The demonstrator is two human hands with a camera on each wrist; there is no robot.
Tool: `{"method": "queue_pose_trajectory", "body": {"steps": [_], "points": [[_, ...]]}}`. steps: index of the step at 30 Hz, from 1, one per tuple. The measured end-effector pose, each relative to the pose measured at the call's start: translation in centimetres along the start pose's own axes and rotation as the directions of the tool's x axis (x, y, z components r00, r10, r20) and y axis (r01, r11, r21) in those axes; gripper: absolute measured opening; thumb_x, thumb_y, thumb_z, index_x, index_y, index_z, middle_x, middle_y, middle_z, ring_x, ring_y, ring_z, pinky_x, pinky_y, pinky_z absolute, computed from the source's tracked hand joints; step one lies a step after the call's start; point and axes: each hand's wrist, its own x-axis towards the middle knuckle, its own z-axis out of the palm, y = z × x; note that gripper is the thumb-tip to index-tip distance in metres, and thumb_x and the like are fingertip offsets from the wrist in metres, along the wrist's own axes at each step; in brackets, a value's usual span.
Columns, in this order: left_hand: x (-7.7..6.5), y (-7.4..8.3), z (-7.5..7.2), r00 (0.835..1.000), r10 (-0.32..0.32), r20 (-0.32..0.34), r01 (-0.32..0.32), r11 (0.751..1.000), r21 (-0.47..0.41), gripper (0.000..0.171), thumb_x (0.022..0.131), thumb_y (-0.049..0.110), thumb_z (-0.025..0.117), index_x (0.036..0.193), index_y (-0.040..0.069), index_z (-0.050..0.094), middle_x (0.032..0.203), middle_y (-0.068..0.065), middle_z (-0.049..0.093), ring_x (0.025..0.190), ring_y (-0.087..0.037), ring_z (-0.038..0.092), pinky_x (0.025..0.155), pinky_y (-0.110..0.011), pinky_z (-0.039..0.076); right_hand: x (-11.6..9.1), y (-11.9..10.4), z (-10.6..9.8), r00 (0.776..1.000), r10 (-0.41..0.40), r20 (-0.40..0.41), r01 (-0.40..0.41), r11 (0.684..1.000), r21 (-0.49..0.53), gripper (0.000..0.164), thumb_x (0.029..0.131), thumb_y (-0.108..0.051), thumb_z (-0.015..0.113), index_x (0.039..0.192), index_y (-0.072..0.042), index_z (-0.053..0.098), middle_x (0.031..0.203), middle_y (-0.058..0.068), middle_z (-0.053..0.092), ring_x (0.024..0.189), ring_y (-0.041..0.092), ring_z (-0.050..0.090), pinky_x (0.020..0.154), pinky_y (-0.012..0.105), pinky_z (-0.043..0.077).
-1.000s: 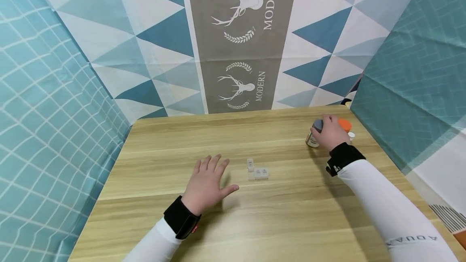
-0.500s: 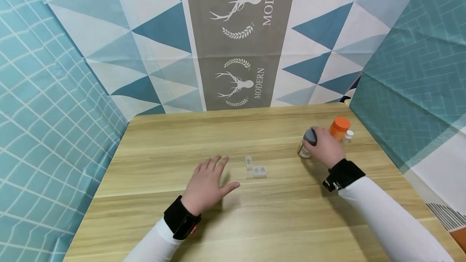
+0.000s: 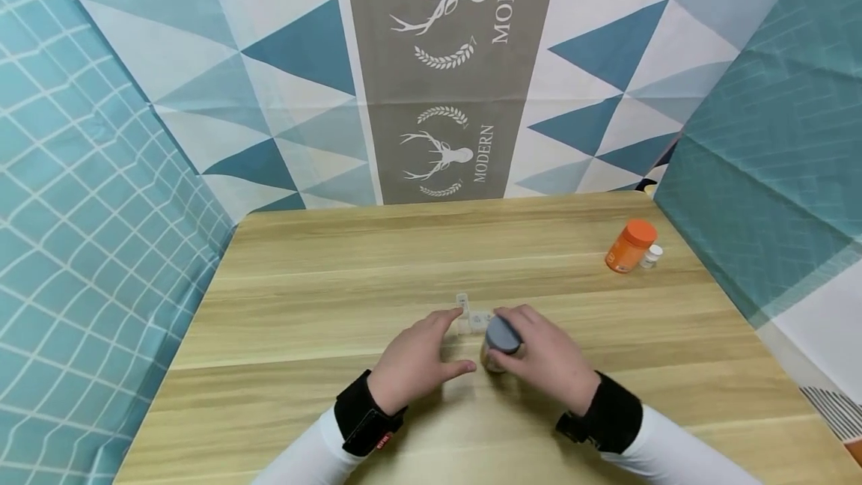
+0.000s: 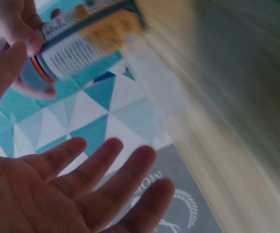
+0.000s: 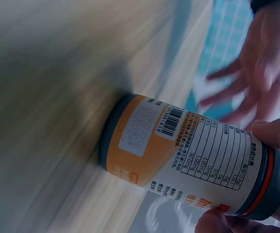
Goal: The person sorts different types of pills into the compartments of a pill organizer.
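My right hand (image 3: 548,358) grips a supplement bottle (image 5: 183,155) by its grey cap (image 3: 503,334), thumb and fingers on either side. The bottle has an orange and white printed label with a barcode, and its base is close over the wooden table in the right wrist view. My left hand (image 3: 417,361) is held just left of the bottle, fingers spread and thumb apart, with nothing in it. Behind both hands is a small clear pill organizer (image 3: 478,320) with white-marked lids, one narrow lid (image 3: 462,301) standing up. The hands and bottle partly hide it.
An orange bottle (image 3: 630,247) with an orange lid stands at the right rear of the wooden table (image 3: 323,260), beside a small white-capped bottle (image 3: 651,256). Patterned cloth hangs (image 3: 438,81) along the back and both sides.
My right hand has carried the grey-capped bottle from the right rear to the middle, beside the pill organizer. My left hand has shifted slightly right, toward the bottle.
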Motion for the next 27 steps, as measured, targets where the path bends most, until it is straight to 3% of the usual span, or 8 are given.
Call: {"method": "queue_pose_trajectory", "body": {"steps": [4, 11, 17, 22, 27], "points": [[0.2, 0.3, -0.1, 0.999, 0.046, 0.007, -0.046, 0.997, -0.065, 0.077, 0.083, 0.048, 0.077, 0.145, 0.014, 0.048, 0.139, -0.003, 0.057, 0.125, -0.019, 0.055, 0.098, -0.039, 0.049, 0.9, -1.8, 1.4, 0.999, -0.054, 0.008, 0.053, 0.996, 0.068, 0.064, 0.083, -0.042, 0.080, 0.135, -0.013, 0.057, 0.113, -0.001, 0.060, 0.091, 0.008, 0.058, 0.075, 0.028, 0.053], [0.6, -0.7, 0.2, 1.000, 0.029, -0.008, -0.030, 0.992, -0.121, 0.054, 0.083, 0.033, 0.080, 0.129, 0.014, 0.058, 0.119, 0.003, 0.065, 0.109, -0.010, 0.060, 0.091, -0.034, 0.051, 2.6, -2.9, 2.7, 0.996, -0.086, 0.004, 0.084, 0.982, 0.169, 0.067, 0.085, -0.056, 0.071, 0.135, -0.014, 0.056, 0.113, -0.005, 0.059, 0.091, 0.005, 0.057, 0.079, 0.028, 0.051], [0.9, -1.0, 0.6, 1.000, 0.001, 0.017, 0.003, 0.979, -0.202, 0.042, 0.081, 0.032, 0.081, 0.116, 0.019, 0.061, 0.101, 0.011, 0.063, 0.088, -0.006, 0.059, 0.078, -0.029, 0.050, 3.2, -3.0, 2.7, 0.998, -0.059, -0.007, 0.059, 0.994, 0.091, 0.057, 0.082, -0.069, 0.065, 0.114, -0.021, 0.064, 0.098, -0.011, 0.058, 0.078, 0.003, 0.053, 0.066, 0.022, 0.047], [1.2, -1.4, 0.7, 0.999, -0.027, 0.032, 0.035, 0.963, -0.268, 0.051, 0.079, 0.036, 0.083, 0.125, 0.024, 0.062, 0.109, 0.014, 0.063, 0.094, -0.004, 0.059, 0.082, -0.030, 0.050, 3.9, -2.9, 2.5, 0.989, -0.145, -0.041, 0.146, 0.989, 0.030, 0.043, 0.083, -0.062, 0.069, 0.102, -0.023, 0.063, 0.090, -0.013, 0.061, 0.075, 0.003, 0.053, 0.062, 0.022, 0.045], [1.4, -1.4, 0.6, 0.999, -0.022, 0.023, 0.028, 0.956, -0.293, 0.053, 0.079, 0.033, 0.083, 0.127, 0.025, 0.063, 0.116, 0.012, 0.064, 0.099, -0.006, 0.059, 0.085, -0.030, 0.049, 4.1, -2.5, 2.2, 0.968, -0.242, -0.061, 0.241, 0.970, -0.015, 0.041, 0.086, -0.054, 0.071, 0.107, -0.019, 0.064, 0.093, -0.009, 0.064, 0.077, 0.007, 0.056, 0.064, 0.024, 0.048]]}}
